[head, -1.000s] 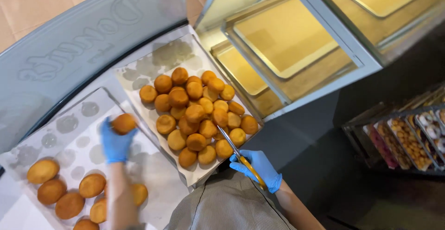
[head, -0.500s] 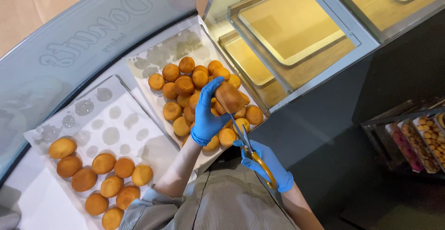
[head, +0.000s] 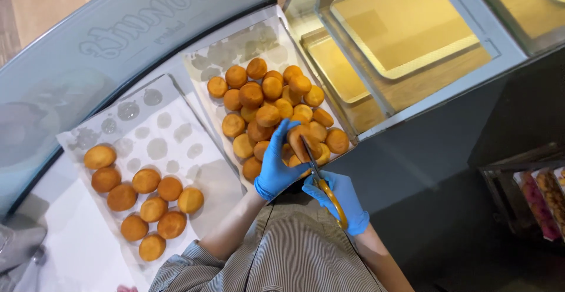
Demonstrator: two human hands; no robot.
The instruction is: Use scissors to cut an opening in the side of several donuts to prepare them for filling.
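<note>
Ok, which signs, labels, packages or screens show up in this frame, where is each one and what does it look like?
Lettering on glass: pale frosted script on the curved grey-blue display front, top left, seen mirrored.
Packaged pastries: right edge, on a dark rack; clear trays with pink and brown pieces, partly cut off.
No screens or separate labels visible.
Left hand holds a golden bun; right hand holds yellow-handled scissors.

You can see pale frosted lettering (head: 138, 18) on the curved glass front of the counter, near its top left edge. At the right edge, clear plastic boxes of sweet bakes (head: 538, 195) sit on a dark rack.
</note>
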